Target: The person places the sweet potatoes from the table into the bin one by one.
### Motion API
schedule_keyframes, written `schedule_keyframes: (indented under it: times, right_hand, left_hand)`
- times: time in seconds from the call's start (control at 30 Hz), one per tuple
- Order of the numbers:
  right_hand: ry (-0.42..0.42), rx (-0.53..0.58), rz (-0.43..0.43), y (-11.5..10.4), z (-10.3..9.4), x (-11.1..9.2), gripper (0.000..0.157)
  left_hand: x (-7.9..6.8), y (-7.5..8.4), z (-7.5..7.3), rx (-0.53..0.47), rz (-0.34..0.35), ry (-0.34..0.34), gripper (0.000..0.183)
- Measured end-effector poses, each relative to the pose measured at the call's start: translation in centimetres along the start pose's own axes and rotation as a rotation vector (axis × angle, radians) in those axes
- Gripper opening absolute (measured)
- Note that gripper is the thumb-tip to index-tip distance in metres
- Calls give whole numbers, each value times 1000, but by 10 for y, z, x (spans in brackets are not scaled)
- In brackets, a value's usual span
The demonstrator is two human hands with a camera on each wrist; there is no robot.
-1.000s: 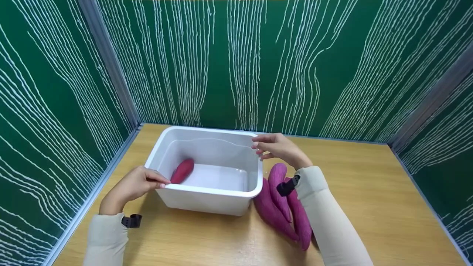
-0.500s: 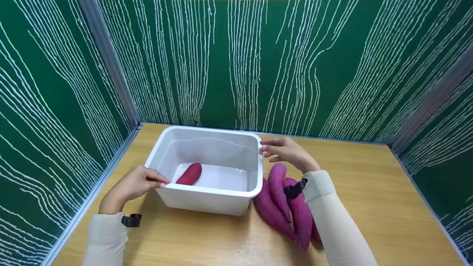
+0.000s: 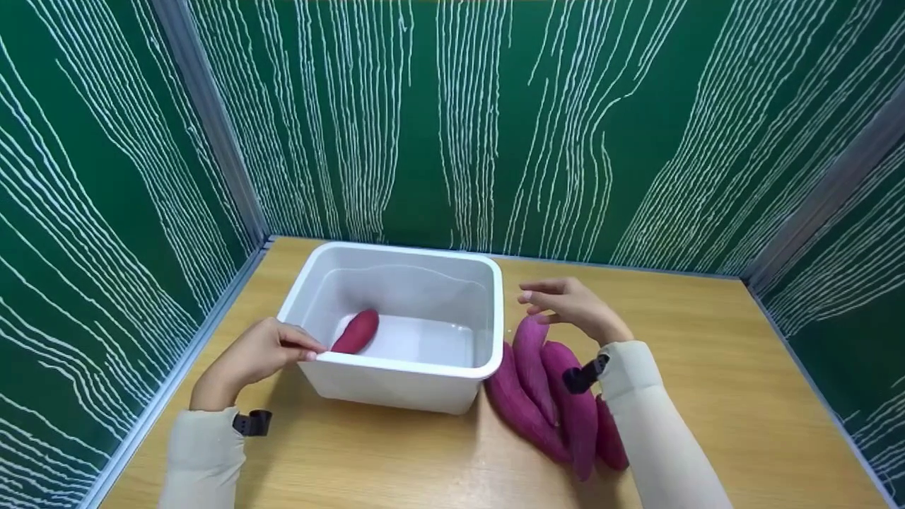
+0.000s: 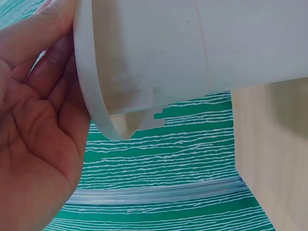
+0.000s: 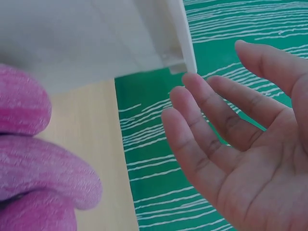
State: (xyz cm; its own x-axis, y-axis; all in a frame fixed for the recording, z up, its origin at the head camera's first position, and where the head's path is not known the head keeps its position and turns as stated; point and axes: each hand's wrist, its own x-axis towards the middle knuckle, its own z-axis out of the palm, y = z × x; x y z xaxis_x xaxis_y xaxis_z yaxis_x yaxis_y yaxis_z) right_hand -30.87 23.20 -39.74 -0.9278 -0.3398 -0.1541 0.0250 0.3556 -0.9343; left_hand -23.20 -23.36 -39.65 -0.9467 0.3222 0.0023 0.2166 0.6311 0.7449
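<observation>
My left hand (image 3: 261, 357) pinches the front left corner of a white plastic bin's rim (image 3: 410, 365), thumb and fingers on either side of it. The left wrist view shows the same hand (image 4: 41, 110) along the bin's edge (image 4: 85, 62). Inside the bin, toward the left, lies one red-purple sweet potato (image 3: 358, 331). My right hand (image 3: 576, 304) hovers to the right of the bin with fingers spread and loosely bent, holding nothing. Below it, several purple sweet potatoes (image 3: 534, 360) lie side by side against the bin's right side; the sleeve is close to the rightmost one.
The bin stands on a wooden table (image 3: 707, 367) near its back edge. Green panels (image 3: 551, 127) with white wavy lines enclose the back and both sides, joined by grey metal posts (image 3: 205, 120).
My right hand has left the bin's right rim and moved right and slightly down. The sweet potato in the bin has shifted a little to the right. The left hand stays put.
</observation>
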Motion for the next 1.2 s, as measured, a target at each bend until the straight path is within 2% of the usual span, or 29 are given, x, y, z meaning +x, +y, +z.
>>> schedule_keyframes:
  times: [0.13, 0.4, 0.53, 0.8, 1.03, 1.2]
  right_hand:
    - [2, 4, 7, 9, -5, -5, 53]
    - [11, -24, 29, 33, -13, -12, 58]
    - [15, 0, 34, 43, -15, -15, 58]
    - [25, 43, 33, 65, -20, -23, 59]
    - [47, 60, 59, 82, -24, -27, 64]
    - [64, 50, 71, 92, -25, -31, 62]
  left_hand:
    - [0, 1, 0, 5, 0, -1, 13]
    - [0, 1, 0, -11, -50, -3, 14]
    - [0, 2, 0, -25, -67, -2, 15]
    - [0, 3, -1, -14, -68, -3, 16]
    - [1, 1, 0, 2, -11, -3, 12]
    - [0, 1, 0, 5, -28, 1, 12]
